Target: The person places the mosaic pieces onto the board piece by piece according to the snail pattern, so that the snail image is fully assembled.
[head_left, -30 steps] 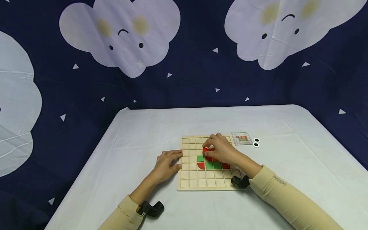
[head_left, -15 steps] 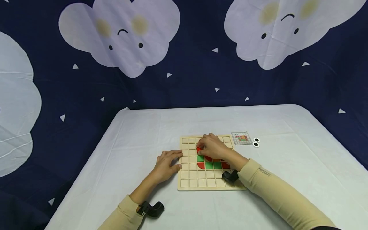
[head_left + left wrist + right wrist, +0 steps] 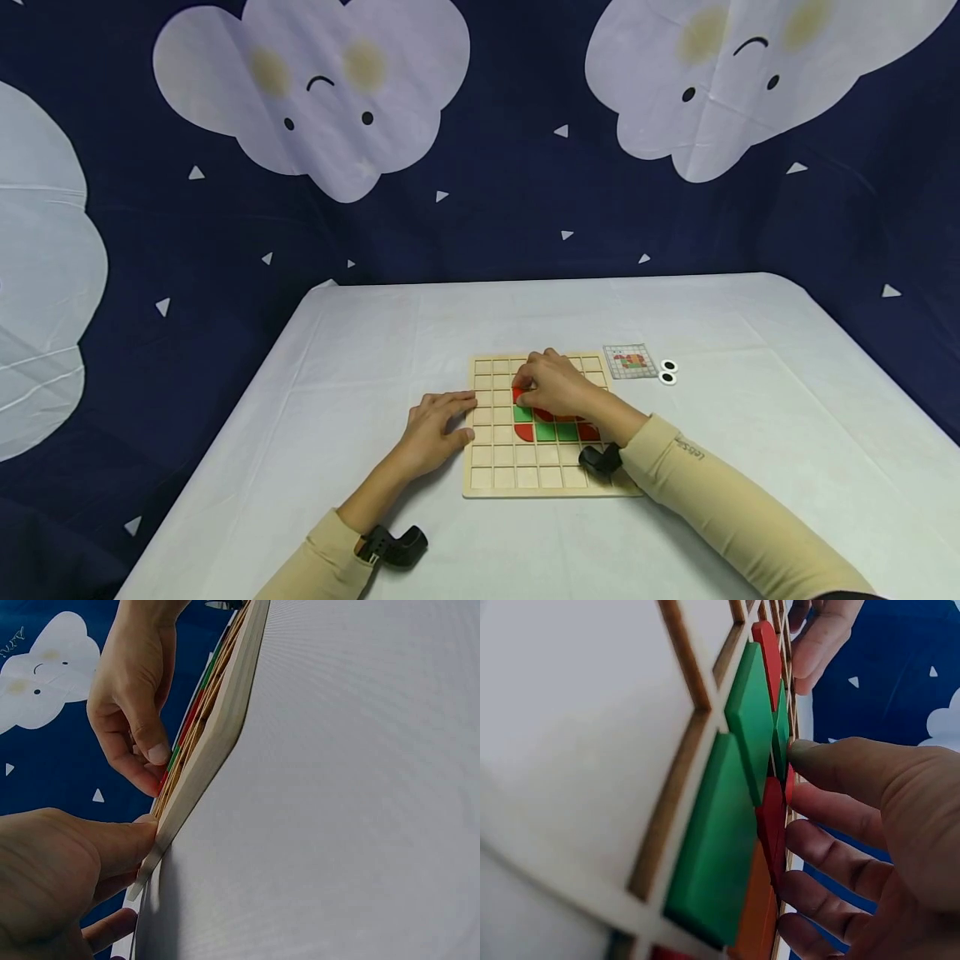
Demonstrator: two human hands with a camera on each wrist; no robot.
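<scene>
A wooden grid board (image 3: 528, 477) lies on the white table. My right hand (image 3: 558, 386) reaches over it, thumb and index finger pinching a red tile (image 3: 517, 396) at the cell just behind a green square tile (image 3: 522, 413). In the right wrist view, green tiles (image 3: 716, 840), a rounded red tile (image 3: 767, 664) and an orange tile (image 3: 757, 911) sit in the grid beside the fingers. Part of this pattern is hidden under the right hand. At the board's left edge rests my left hand (image 3: 433, 429), fingers extended, its fingertips touching the frame (image 3: 202, 761).
Right of the board's far corner lies a small printed pattern card (image 3: 630, 362). Next to it are two white discs with black centres (image 3: 669, 366). Both wrists wear black cameras (image 3: 397, 546). A dark blue cloth with clouds (image 3: 495, 225) hangs behind the table.
My right hand has moved left across the board with the red tile, to the cell behind the green square, and stayed there over the last half second. The left hand has not moved.
</scene>
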